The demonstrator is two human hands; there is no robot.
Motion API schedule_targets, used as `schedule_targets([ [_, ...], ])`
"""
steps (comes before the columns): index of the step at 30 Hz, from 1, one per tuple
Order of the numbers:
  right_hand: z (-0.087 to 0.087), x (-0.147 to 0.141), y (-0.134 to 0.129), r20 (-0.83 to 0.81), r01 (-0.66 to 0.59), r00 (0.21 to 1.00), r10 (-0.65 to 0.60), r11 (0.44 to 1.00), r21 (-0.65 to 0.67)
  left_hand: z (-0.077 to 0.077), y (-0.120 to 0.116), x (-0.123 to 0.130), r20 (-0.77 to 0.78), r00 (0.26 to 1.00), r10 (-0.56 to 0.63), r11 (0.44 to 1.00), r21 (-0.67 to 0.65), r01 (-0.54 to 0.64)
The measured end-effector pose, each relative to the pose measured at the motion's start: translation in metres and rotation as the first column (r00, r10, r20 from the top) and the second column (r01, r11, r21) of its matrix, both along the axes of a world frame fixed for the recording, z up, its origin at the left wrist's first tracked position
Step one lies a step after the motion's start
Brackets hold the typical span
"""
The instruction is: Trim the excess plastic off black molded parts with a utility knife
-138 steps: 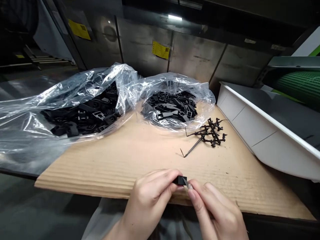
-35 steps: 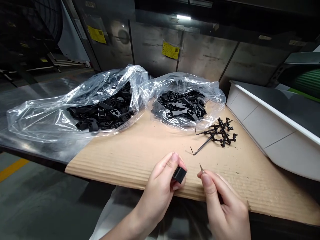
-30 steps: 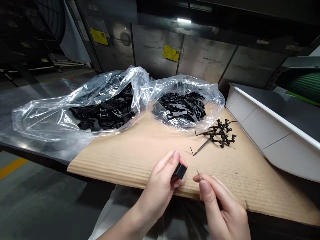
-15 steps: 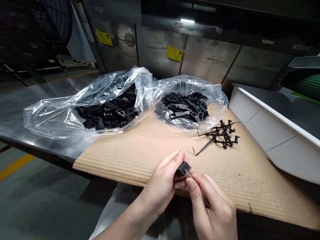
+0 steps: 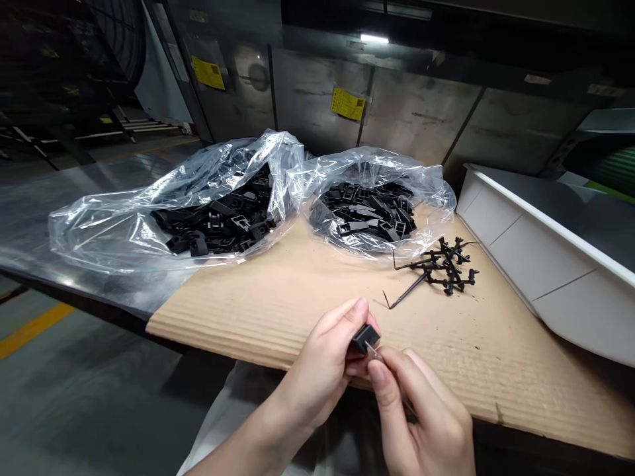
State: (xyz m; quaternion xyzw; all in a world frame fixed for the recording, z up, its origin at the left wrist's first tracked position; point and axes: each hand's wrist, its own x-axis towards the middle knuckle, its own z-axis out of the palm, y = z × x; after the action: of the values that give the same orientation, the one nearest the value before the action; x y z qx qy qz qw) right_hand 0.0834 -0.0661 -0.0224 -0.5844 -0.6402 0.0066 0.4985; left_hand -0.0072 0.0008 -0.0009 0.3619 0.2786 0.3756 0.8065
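Observation:
Near the front edge of the cardboard, my left hand [image 5: 327,360] is closed around a small black block [image 5: 365,338]. My right hand [image 5: 421,410] pinches a thin metal tool [image 5: 376,354] whose pointed tip meets the near face of the block. Whether the tip is inside the block is too small to tell. Part of the tool is hidden by my right fingers. Beyond my hands, a cluster of thin black branching parts [image 5: 451,268] lies on the cardboard [image 5: 248,311].
Two clear plastic bags hold black plastic pieces, the left bag [image 5: 109,231] partly on the metal table [image 5: 30,218], the other bag [image 5: 436,192] at the middle back. A white tray [image 5: 555,258] borders the right. Behind stands a metal panel with yellow labels [image 5: 348,104].
My right hand has shifted very slightly down and right, and a bit more of the tool's tip shows at the block. The left hand keeps its hold.

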Motion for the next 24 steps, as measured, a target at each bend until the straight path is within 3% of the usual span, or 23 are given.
schedule_targets([
  [5,0.004,0.012,0.0,0.075,0.102,0.992,-0.101,0.995,-0.006,0.001,-0.001,0.0,0.003,1.0,-0.02,1.0,0.016,0.02],
  [9,0.011,0.009,-0.001,-0.147,0.125,0.98,-0.134,0.99,-0.072,0.001,0.001,0.0,-0.01,0.998,-0.06,0.998,0.035,0.06],
  [12,0.016,0.003,0.001,-0.329,0.051,0.934,-0.138,0.964,-0.26,0.001,0.002,-0.002,-0.03,0.989,-0.145,0.988,0.056,0.147],
  [14,0.02,0.003,0.002,-0.466,-0.064,0.877,-0.122,0.929,-0.364,0.001,0.003,-0.003,-0.054,0.98,-0.192,0.978,0.071,0.196],
  [17,0.022,0.008,0.0,-0.601,-0.162,0.791,-0.115,0.907,-0.388,0.002,0.002,-0.004,-0.086,0.974,-0.21,0.97,0.106,0.218],
  [21,0.017,0.009,-0.005,-0.577,-0.039,0.799,-0.171,0.942,-0.333,0.001,0.0,-0.001,-0.069,0.981,-0.184,0.969,0.155,0.192],
  [24,0.011,0.002,-0.006,-0.415,0.222,0.876,-0.245,0.969,-0.104,0.001,0.001,0.003,-0.05,0.995,-0.081,0.986,0.144,0.088],
])
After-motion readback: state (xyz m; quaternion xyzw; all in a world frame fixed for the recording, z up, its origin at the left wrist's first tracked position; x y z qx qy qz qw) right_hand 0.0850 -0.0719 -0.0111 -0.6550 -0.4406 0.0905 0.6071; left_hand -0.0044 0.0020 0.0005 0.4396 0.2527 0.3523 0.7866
